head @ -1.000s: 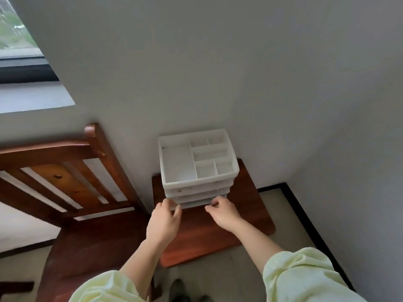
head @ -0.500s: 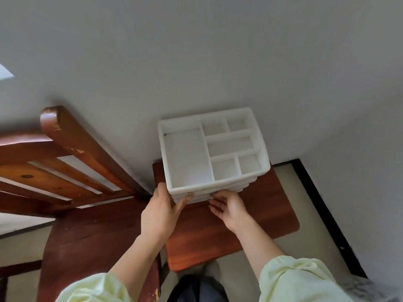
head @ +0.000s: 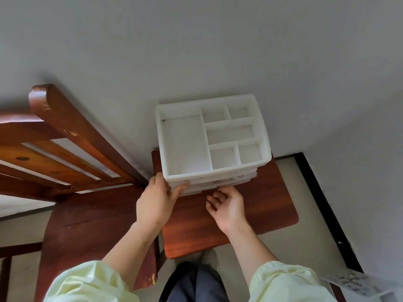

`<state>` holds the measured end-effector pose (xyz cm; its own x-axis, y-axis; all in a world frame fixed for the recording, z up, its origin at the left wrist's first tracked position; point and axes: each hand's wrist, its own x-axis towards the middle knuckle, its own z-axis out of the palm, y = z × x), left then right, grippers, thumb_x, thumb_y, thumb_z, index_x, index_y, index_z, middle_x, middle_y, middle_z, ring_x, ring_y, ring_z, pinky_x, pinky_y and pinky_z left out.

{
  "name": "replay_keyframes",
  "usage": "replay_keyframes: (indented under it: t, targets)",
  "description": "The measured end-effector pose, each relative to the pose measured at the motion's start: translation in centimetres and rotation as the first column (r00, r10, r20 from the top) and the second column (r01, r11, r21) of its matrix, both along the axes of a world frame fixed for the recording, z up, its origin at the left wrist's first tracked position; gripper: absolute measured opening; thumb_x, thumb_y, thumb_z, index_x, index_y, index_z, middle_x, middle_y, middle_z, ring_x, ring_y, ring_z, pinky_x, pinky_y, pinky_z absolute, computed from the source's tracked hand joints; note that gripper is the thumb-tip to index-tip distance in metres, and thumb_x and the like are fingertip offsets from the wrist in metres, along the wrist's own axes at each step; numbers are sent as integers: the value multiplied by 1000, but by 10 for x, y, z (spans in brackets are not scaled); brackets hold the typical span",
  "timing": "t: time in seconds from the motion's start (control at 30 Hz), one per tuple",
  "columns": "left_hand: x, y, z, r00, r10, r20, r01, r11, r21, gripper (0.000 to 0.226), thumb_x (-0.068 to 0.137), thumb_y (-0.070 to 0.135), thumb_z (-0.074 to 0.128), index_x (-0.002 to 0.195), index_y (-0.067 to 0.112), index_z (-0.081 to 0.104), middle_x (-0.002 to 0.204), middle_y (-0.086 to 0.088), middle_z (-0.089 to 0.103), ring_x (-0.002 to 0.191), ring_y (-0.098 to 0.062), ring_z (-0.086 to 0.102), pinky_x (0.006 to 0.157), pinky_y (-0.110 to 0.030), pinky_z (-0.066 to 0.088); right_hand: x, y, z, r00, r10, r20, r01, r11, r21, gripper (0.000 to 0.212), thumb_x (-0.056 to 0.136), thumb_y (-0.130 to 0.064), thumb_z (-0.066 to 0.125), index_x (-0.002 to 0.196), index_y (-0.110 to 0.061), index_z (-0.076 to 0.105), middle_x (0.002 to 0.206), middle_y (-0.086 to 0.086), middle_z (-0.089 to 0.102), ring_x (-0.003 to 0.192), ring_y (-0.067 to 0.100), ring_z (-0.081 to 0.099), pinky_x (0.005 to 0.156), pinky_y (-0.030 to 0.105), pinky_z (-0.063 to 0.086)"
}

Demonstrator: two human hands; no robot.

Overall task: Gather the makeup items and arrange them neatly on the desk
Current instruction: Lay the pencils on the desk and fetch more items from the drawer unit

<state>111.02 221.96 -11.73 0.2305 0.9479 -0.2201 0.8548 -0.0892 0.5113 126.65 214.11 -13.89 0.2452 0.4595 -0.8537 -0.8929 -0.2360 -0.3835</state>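
A white plastic organizer (head: pixel 218 170) stands at the back of a small reddish-brown wooden desk (head: pixel 268 205), pushed against a smooth pale grey wall (head: pixel 196 51). Its open top is a boxy tray split by thin walls into one large rectangular bin and five smaller ones, all matte and bare inside. Below the tray sit shallow, cloudy clear drawers (head: pixel 226 182).

The left hand (head: pixel 156 200) grips the organizer's front left corner, thumb laid across the drawer front and fingers wrapped round the side. The right hand (head: pixel 229 203) lies palm up just below the organizer's front edge, fingers loosely curled and holding nothing.

Left of the organizer stands a glossy wooden chair (head: pixel 72 131) with a slatted back and chipped varnish. Right of the organizer, pale floor (head: pixel 290 247) meets a black skirting strip (head: pixel 322 203). Pale yellow sleeves (head: pixel 91 282) are pushed up both forearms.
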Motion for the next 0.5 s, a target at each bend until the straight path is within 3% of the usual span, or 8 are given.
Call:
replay_keyframes:
  t: [0.1, 0.23, 0.33, 0.4, 0.5]
  targets:
    - [2, -5, 0, 999, 35, 29, -33, 999, -42, 65, 76, 76, 49, 112, 21, 47, 99, 7, 55, 81, -15, 58, 65, -36, 52, 0, -14, 1, 999, 40, -10, -40, 999, -3, 13, 86, -20, 49, 84, -10, 56, 72, 6, 53, 72, 24, 54, 67, 35, 42]
    - [9, -19, -1, 977, 192, 98, -167, 962, -218, 60, 77, 74, 52, 101, 21, 37, 100, -1, 59, 81, -19, 59, 68, -37, 52, 8, -22, 9, 993, 110, 47, -109, 994, -25, 30, 89, -32, 49, 97, -7, 62, 82, 11, 60, 74, 24, 57, 67, 35, 42]
    - [12, -24, -3, 962, 251, 106, -214, 936, -279, 66, 74, 77, 50, 102, 19, 37, 101, -6, 58, 83, -22, 60, 64, -35, 49, 18, -15, 17, 958, 216, 190, -180, 965, -191, 43, 88, -46, 58, 94, -5, 66, 79, 9, 65, 71, 22, 60, 66, 34, 46]
    - [13, -24, -3, 959, 265, 102, -226, 930, -290, 66, 76, 76, 50, 105, 18, 38, 102, -6, 57, 84, -23, 59, 64, -34, 47, 24, -10, 22, 887, 341, 312, -239, 916, -322, 36, 86, -40, 64, 91, -5, 68, 71, 6, 63, 61, 17, 59, 57, 28, 48]
    - [14, -29, -1, 961, 258, 100, -215, 924, -317, 63, 85, 65, 52, 119, 12, 42, 100, -1, 57, 82, -20, 57, 64, -32, 43, 31, -5, 26, 788, 428, 443, -260, 883, -390, 22, 88, -24, 61, 85, -4, 66, 62, 5, 59, 50, 14, 56, 48, 23, 45]
